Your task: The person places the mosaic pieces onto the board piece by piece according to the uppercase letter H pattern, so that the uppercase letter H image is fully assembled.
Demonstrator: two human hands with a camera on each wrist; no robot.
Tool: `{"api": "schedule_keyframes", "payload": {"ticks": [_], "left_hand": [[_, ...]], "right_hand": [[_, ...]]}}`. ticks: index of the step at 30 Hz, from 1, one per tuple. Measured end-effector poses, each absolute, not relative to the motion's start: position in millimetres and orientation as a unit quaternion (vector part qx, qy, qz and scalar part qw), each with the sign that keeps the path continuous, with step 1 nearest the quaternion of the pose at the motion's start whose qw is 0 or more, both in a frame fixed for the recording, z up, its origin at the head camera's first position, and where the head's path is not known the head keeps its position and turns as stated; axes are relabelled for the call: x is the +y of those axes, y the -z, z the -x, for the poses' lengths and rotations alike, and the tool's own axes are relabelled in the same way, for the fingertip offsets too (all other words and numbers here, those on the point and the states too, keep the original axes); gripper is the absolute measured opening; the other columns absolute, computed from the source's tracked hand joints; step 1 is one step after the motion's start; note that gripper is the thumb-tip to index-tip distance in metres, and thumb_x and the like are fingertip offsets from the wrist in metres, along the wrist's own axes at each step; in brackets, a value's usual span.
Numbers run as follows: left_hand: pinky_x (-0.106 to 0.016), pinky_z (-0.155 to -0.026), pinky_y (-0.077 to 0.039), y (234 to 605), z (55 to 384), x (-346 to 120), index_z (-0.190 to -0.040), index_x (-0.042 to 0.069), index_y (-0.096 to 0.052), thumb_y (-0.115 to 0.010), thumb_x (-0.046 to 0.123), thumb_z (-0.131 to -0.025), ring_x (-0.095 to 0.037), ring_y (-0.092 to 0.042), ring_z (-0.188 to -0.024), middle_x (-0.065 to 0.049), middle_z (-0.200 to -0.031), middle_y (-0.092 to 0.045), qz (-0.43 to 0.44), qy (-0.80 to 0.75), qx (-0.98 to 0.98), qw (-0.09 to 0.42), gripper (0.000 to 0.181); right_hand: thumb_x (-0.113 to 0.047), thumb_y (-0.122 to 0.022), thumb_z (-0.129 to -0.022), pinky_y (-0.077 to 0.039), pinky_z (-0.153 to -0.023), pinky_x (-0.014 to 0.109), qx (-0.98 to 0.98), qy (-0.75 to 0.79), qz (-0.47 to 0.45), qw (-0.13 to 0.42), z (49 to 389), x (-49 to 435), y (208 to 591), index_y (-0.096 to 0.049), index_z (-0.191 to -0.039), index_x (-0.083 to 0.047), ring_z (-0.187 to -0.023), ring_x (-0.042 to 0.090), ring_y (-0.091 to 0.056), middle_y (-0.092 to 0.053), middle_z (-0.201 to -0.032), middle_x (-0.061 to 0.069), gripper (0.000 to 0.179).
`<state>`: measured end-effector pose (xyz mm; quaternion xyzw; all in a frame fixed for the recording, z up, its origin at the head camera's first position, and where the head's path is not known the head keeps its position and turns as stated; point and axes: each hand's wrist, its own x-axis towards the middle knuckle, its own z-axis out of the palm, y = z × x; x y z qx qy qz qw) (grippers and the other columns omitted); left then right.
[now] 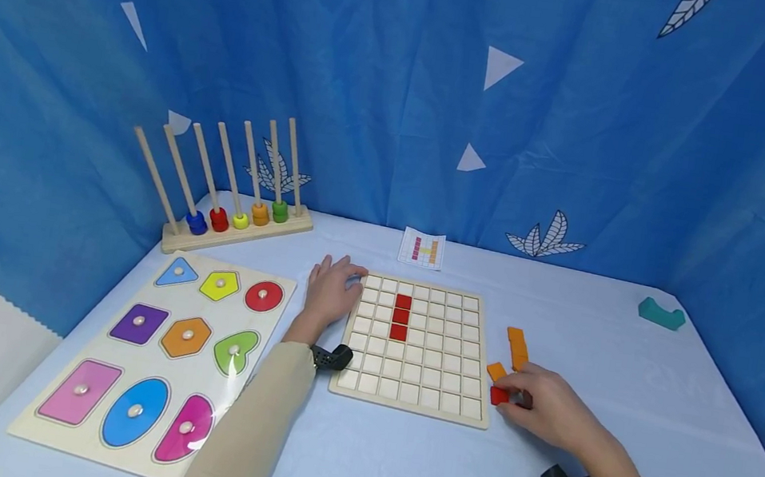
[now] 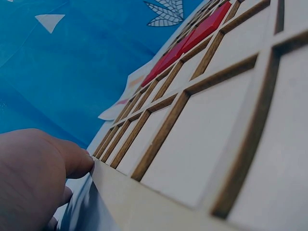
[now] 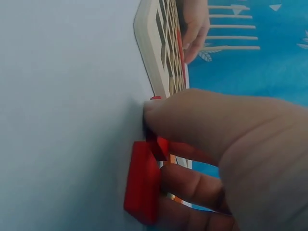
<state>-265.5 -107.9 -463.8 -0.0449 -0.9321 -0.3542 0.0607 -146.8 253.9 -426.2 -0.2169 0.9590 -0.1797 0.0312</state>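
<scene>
A wooden grid board [image 1: 403, 412] lies flat, with a column of red squares [image 1: 400, 317] in its upper part. My left hand [image 1: 332, 292] rests at the board's far left corner. In the left wrist view a fingertip [image 2: 85, 163] touches that corner's edge. Just right of the board, my right hand [image 1: 549, 405] pinches a small red square tile [image 3: 159, 147] between thumb and fingers. Another red tile [image 3: 142, 185] stands right beside it, against the fingers. Orange tiles [image 1: 517, 348] lie just beyond this hand.
On the left lies a shape puzzle board [image 1: 156, 305] with knobbed pieces. Behind it stands a wooden peg rack [image 1: 238, 236] with coloured beads. A small pattern card [image 1: 421, 249] lies behind the grid board. A green curved block [image 1: 661, 314] sits at the far right, before the blue curtain [image 1: 404, 72].
</scene>
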Motion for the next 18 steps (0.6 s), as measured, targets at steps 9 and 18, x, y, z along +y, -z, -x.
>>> {"api": "schedule_keyframes", "payload": {"ticks": [9,18], "left_hand": [[-0.063,-0.127,-0.012,463.2,265.5,-108.3,-0.129,0.012,-0.070,-0.054,0.016,-0.097,-0.048,-0.020,-0.155,-0.020,-0.158,-0.045,0.048,0.359,-0.930,0.061,0.036],[-0.062,-0.128,-0.011,465.4,266.2,-108.5,-0.130,0.013,-0.070,-0.054,0.017,-0.098,-0.047,-0.019,-0.156,-0.019,-0.159,-0.044,0.045,0.360,-0.930,0.056,0.036]], "right_hand": [[-0.017,-0.086,-0.078,-0.043,-0.058,0.017,0.958,0.185,0.218,0.031,146.3,253.3,427.4,-0.080,-0.102,-0.014,-0.069,0.003,-0.045,-0.060,-0.082,-0.009,0.025],[-0.017,-0.086,-0.079,-0.044,-0.058,0.017,0.955,0.193,0.224,0.034,147.0,255.0,427.5,-0.080,-0.102,-0.014,-0.071,0.003,-0.046,-0.062,-0.084,-0.009,0.024]]}}
